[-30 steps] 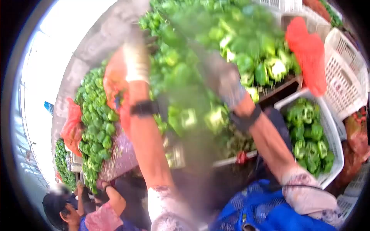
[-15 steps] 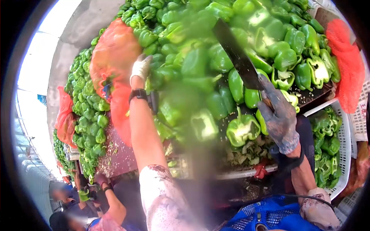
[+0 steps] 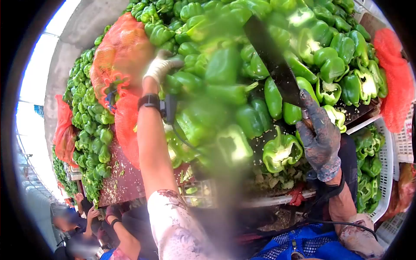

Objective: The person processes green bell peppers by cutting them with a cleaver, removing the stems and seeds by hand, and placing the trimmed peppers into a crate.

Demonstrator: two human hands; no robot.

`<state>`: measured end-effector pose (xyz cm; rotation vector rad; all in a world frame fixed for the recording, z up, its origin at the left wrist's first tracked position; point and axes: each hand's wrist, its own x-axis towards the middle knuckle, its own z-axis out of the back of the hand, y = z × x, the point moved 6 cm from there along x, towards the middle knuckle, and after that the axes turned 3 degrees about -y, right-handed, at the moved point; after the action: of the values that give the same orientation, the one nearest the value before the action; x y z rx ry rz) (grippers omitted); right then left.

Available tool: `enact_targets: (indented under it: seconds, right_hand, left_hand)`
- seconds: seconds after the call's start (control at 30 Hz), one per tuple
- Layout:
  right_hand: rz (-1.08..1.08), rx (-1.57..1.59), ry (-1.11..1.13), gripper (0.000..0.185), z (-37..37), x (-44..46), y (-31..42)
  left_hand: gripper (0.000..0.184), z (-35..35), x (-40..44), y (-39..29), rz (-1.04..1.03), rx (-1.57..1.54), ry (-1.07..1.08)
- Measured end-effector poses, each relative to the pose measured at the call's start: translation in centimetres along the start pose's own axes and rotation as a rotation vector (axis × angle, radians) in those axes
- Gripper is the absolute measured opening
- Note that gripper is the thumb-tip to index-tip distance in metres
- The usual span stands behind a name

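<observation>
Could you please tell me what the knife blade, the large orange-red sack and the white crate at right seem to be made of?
Knife blade: probably steel, judging by its thin, flat shape and smooth, dark surface.
Sack: netting, likely plastic; a fine mesh shows.
Crate: apparently moulded plastic, with regular slots in its white wall.

Produce-sorting workplace, heaped green peppers (image 3: 93, 125), white plastic crates (image 3: 385, 173), mesh sacks (image 3: 119, 56), co-workers (image 3: 119, 232) alongside

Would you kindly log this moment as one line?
left hand: at green bell peppers | right hand: holding knife, blade above peppers | right side: white crate, more peppers
</observation>
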<state>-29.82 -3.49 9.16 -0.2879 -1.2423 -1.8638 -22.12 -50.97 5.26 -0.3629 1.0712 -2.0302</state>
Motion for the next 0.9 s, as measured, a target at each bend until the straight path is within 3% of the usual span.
enact_targets:
  seconds: [0.1, 0.23, 0.4, 0.5, 0.53, 0.63, 0.77, 0.9]
  right_hand:
    - [-0.104, -0.015, 0.056, 0.064, -0.3, -0.5, -0.6]
    - [-0.005, -0.186, 0.104, 0.064, -0.2, -0.7, -0.5]
    - [0.064, -0.173, 0.063, 0.062, -0.4, -0.6, -0.1]
    - [0.002, -0.14, 0.042, 0.061, -0.5, -1.1, -0.9]
    - [0.0, -0.186, 0.039, 0.061, -0.3, -1.1, -0.8]
    - [-0.06, -0.213, 0.148, 0.061, 0.1, -0.1, -0.1]
    - [-0.009, -0.129, 0.073, 0.062, -0.2, -0.2, 0.1]
    - [-0.013, -0.083, 0.134, 0.066, 0.4, 0.0, 0.4]
  left_hand:
    - [0.056, 0.1, -0.8, -0.9, -0.022, -0.031, -0.04]
    - [0.047, 2.9, -2.6, -1.2, -0.06, 0.105, -0.322]
    - [0.054, 3.2, -3.1, 0.0, 0.131, -0.121, -0.158]
    - [0.054, 3.1, -3.2, -2.8, 0.077, 0.357, -0.092]
    - [0.048, 3.4, -2.2, -3.1, -0.095, 0.519, -0.126]
    - [0.042, 2.9, -1.5, -1.7, -0.005, 0.164, -0.062]
    - [0.037, 2.8, -4.2, -3.1, -0.102, -0.009, -0.11]
    - [0.043, 2.8, -6.1, -3.1, 0.01, -0.105, -0.104]
